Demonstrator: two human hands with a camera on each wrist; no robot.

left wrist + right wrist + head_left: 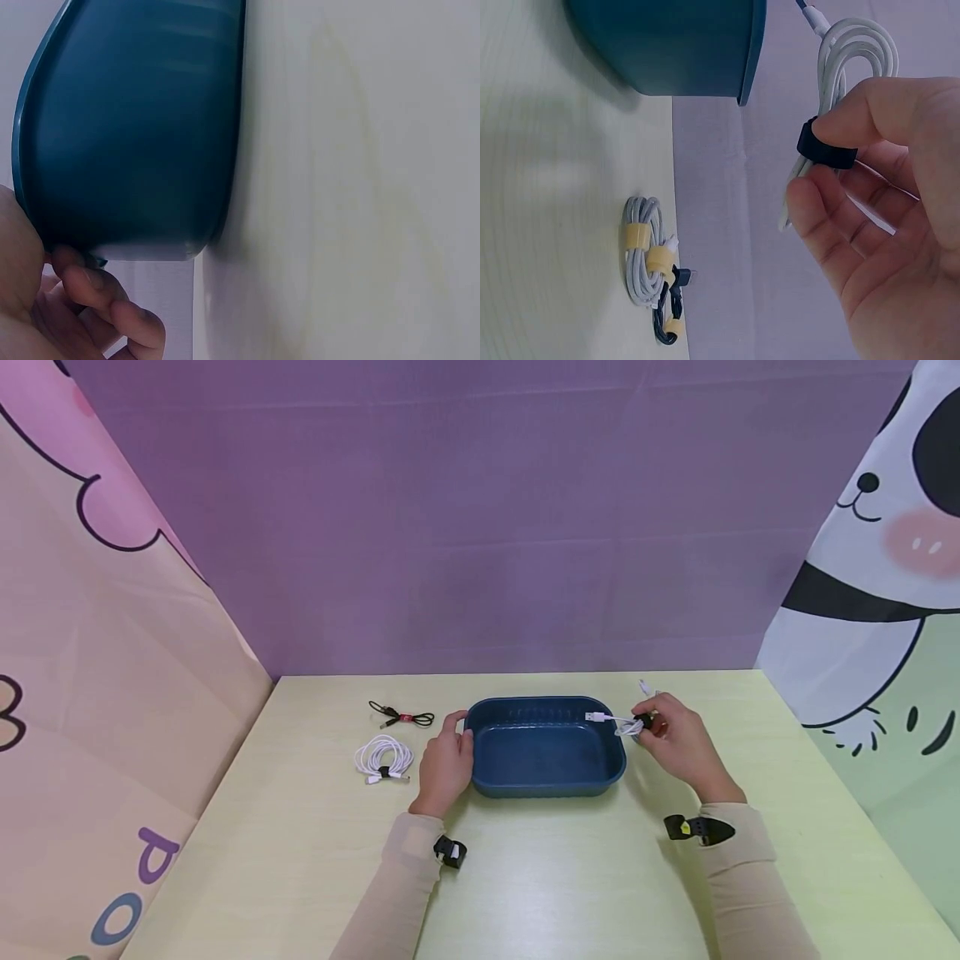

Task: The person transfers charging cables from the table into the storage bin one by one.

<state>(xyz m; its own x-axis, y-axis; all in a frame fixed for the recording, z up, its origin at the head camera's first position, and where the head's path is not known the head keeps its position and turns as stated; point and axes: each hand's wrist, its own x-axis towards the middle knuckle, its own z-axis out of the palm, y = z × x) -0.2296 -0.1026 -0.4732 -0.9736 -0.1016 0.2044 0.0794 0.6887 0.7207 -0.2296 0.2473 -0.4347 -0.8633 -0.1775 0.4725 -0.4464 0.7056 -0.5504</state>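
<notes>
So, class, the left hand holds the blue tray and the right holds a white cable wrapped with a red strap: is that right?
Not quite: the strap is black, not red, as the right wrist view shows. The left hand holds the tray, the right hand the cable.

On the printed cloth point(112, 652) at the left of the head view stand 2 letters — a purple P or d point(155, 842) and a blue O point(137, 906) — plus a dark-outlined 3 or B point(11, 717), cut off by the edge.
</notes>
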